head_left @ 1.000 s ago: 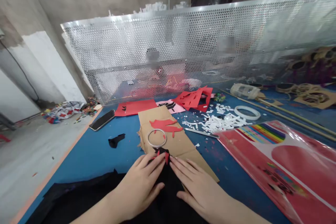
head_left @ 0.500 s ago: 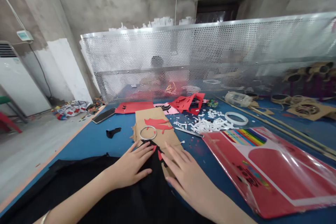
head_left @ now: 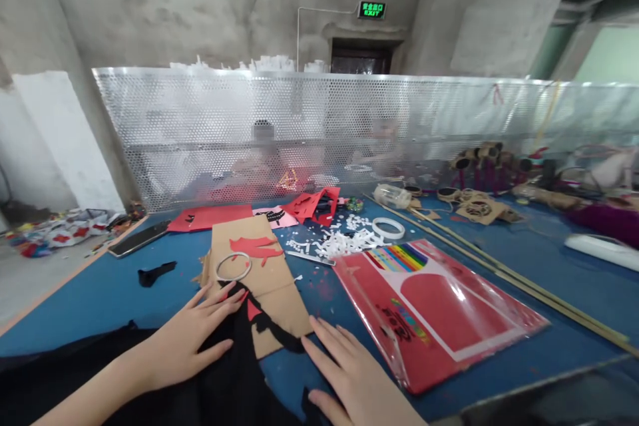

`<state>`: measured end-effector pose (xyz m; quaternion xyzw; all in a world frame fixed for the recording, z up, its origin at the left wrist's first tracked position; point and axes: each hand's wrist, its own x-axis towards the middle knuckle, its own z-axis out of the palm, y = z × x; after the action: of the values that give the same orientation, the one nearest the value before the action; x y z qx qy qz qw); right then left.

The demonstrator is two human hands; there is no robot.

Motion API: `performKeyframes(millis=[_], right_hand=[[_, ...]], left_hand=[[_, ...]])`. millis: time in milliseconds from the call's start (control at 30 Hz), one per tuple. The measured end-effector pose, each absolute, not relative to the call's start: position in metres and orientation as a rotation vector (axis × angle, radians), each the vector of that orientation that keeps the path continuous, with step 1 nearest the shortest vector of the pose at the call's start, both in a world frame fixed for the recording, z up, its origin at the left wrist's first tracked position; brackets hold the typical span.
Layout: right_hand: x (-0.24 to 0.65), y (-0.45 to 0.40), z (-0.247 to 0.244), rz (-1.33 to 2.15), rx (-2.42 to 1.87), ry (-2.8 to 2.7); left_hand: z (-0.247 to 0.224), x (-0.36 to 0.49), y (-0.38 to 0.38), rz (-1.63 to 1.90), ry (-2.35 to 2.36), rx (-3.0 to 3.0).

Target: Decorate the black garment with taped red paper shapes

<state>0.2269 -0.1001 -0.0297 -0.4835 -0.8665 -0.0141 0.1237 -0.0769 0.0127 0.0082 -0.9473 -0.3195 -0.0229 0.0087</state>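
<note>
My left hand (head_left: 192,336) lies flat with fingers apart on a large black cloth (head_left: 227,379). Small red pieces (head_left: 253,310) show on the cloth beside its fingertips. My right hand (head_left: 344,369) is open, fingers stretched, its fingertips at the end of a narrow black strip (head_left: 284,336) that reaches across the cardboard (head_left: 282,293). Above the left fingers, a thin pale ring (head_left: 233,266) rests on the cardboard, beside a cut red shape (head_left: 255,247). A small black scrap (head_left: 156,273) sits on the blue table to the left.
A phone (head_left: 138,239) and red sheets (head_left: 210,217) lie farther back. White paper bits (head_left: 349,239), a blade-like strip (head_left: 312,257) and a tape roll (head_left: 388,228) are right of the cardboard. A red plastic-wrapped pack (head_left: 434,306) and long sticks (head_left: 499,266) extend rightward. A perforated metal screen (head_left: 319,126) stands behind.
My right hand has moved right and toward me, away from my left hand, uncovering the black strip and more cardboard. The view has swung to the right. My left hand stays on the cloth.
</note>
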Motion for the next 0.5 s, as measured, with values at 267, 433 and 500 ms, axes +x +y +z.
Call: performKeyframes(millis=[267,433,500], right_hand=[[0.224,-0.096,-0.034,-0.298,-1.310,-2.461],[0.226,-0.090,-0.034,-0.416,-1.249,-2.477],[0.228,-0.086,-0.037,-0.467,-1.223,-2.478]], left_hand=[[0.007,-0.080,0.025,-0.005,-0.975,-2.984],[0.016,-0.082,0.032,-0.021,-0.859,-2.966],[0.016,-0.082,0.031,-0.037,-0.794,-2.934]])
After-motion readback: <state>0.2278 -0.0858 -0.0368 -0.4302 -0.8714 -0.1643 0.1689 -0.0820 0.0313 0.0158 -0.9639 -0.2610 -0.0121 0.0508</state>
